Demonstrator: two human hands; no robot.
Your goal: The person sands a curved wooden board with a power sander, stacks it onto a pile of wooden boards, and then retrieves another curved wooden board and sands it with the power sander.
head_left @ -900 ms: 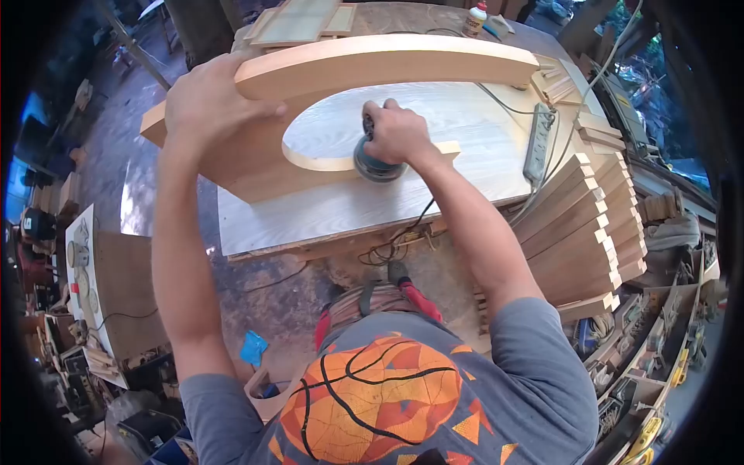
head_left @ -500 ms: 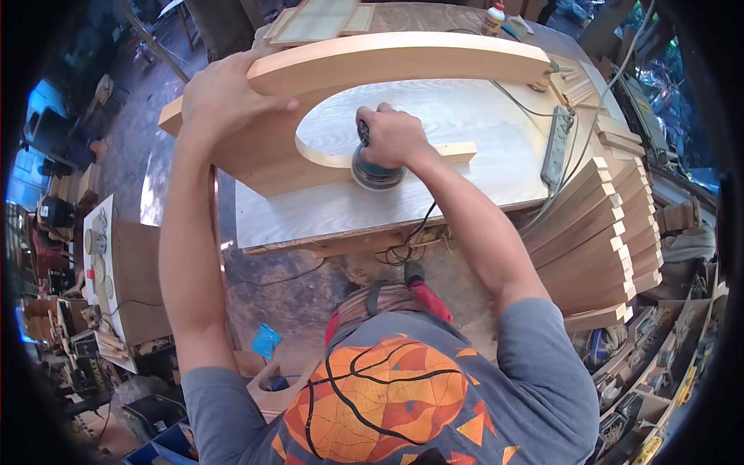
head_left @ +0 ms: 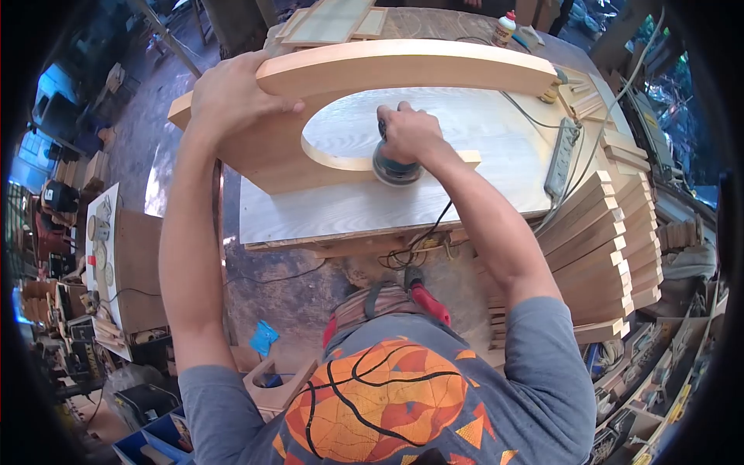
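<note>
A curved wooden frame piece (head_left: 263,159) with a large oval opening stands on a pale wood-grain board (head_left: 310,221). My left hand (head_left: 236,97) is wrapped over its left end, thumb lying along the near face. Inside my right hand (head_left: 411,132) is a teal-and-black orbital sander (head_left: 397,172), gripped from above. The sander sits at the lower strip of the frame piece, just right of the opening's lower edge. Its pad is partly visible, and I cannot tell exactly which surface it touches. A black cord trails from it towards me.
Stacked wooden boards (head_left: 589,256) stand at the right. A power strip (head_left: 561,159) with cables lies on the table's right side. At the back are a glue bottle (head_left: 505,29) and light panels (head_left: 329,22). Another sander (head_left: 552,91) rests by the frame piece's right end.
My right hand and the sander have shifted slightly right along the lower strip. My left hand keeps its hold at the left end. The whole view has shifted a little.
</note>
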